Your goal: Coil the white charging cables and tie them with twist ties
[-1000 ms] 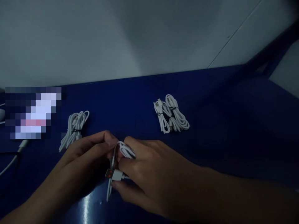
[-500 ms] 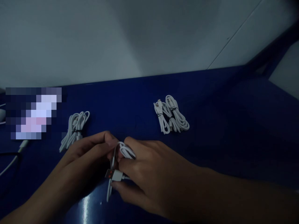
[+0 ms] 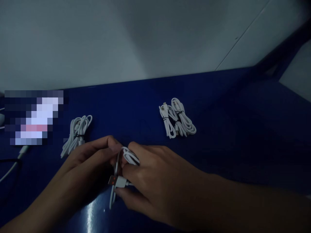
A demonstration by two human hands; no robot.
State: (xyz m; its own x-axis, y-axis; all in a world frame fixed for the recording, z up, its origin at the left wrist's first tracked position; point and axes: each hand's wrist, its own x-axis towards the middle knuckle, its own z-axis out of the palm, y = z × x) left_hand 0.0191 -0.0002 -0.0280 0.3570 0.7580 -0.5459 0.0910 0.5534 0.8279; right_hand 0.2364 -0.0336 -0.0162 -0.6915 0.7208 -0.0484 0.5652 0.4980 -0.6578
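Observation:
Low in the middle of the view, a white USB cable is gathered in loops inside my right hand, whose fingers are closed around it. The cable's USB plug juts out to the left from between the fingers, showing orange inside its metal end. My left hand pinches at the top of the loops with thumb and forefinger, right against the right hand's fingertips. One thin strand hangs below the plug. What lies inside the right palm is hidden.
The blue table meets a pale wall. Tied white cable bundles lie at back right, another bundle at left beside my left wrist. A blurred-out lit device at far left has a white cord leading from it.
Both hands keep the same grip on the cable. The whole view has shifted very slightly; nothing was taken up or let go.

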